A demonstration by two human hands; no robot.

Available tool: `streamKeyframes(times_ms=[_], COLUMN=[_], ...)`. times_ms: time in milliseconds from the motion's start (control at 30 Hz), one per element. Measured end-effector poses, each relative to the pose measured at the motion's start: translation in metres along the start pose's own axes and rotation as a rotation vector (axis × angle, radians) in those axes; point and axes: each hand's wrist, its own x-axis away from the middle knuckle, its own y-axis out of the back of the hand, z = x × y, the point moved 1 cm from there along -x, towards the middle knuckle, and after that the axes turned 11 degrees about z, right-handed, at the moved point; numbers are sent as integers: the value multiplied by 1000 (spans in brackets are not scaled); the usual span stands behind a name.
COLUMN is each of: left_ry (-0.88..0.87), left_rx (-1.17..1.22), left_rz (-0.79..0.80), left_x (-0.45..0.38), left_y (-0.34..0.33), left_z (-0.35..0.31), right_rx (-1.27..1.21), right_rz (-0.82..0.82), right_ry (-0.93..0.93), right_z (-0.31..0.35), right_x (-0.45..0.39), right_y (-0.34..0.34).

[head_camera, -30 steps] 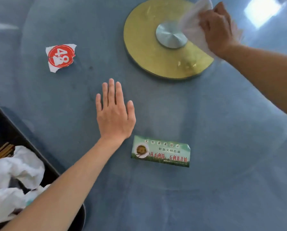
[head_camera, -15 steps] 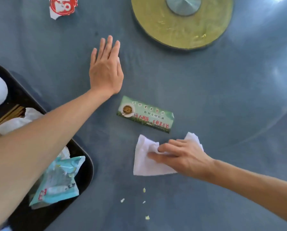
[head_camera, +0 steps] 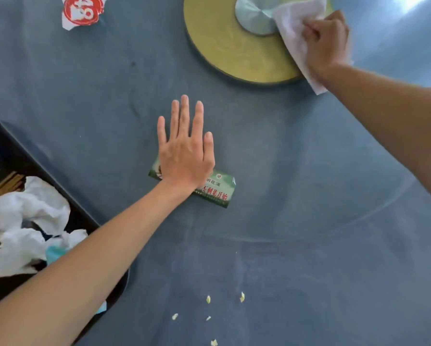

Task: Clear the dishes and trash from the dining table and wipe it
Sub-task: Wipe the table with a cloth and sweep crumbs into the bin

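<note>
Right hand grips white cloth on yellow disc; left hand flat, fingers released, on green packet. Wipe toward bench front, gather crumbs.

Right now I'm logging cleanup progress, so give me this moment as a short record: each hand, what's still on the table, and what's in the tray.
left hand: flat, fingers straight, resting on the green card
right hand: grips the white cloth at the edge of the gold turntable base
still on table: green card, torn red-and-white paper, pale crumbs near the front
black tray: crumpled white napkins, chopsticks, at the left edge
wiping: under way, crumbs not yet cleared
</note>
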Motion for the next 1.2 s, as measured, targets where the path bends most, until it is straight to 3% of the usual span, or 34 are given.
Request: streamKeyframes(times_ms=[67, 233, 367, 433, 500, 567, 667, 767, 833, 900, 967, 1100, 1200], left_ry=[-28, -110, -171, -196, -171, -108, -74, -43, -30, -69, -120, -181, -196], left_rx=[1, -24, 3, -34, -62, 7, 128, 31, 19, 19, 19, 24, 17], left_rz=[0, 10, 44, 48, 25, 19, 50, 11, -2, 7, 25, 59, 68], left_x=[-5, -21, -39, -47, -49, -38, -3, 21, 15, 7, 0, -20, -35], left_y=[2, 13, 30, 39, 48, 50, 33, 6, 4, 8, 13, 26, 38], left_z=[7, 38, 66, 78, 81, 66, 25, 6, 16, 32, 48, 78, 95], right_rx=[78, 89, 43, 42, -11, -100, -80, -48, -2, 28, 38, 57, 35], right_rz=[19, 231, 343, 430, 445, 360, 148, 68, 83, 84, 98, 235, 335], right_ry=[17, 414, 1004, 1155, 1122, 966, 666, 314, 130, 65, 179, 694, 890], right_z=[10, 39, 36, 37, 46, 60, 75, 64, 50, 58, 72, 77, 77], right_x=[19, 170, 302, 323, 311, 266, 149, 39, 14, 36, 83, 219, 289], right_y=[-12, -29, -40, -43, -37, -22, 2, 8, -5, -23, -39, -51, -51])
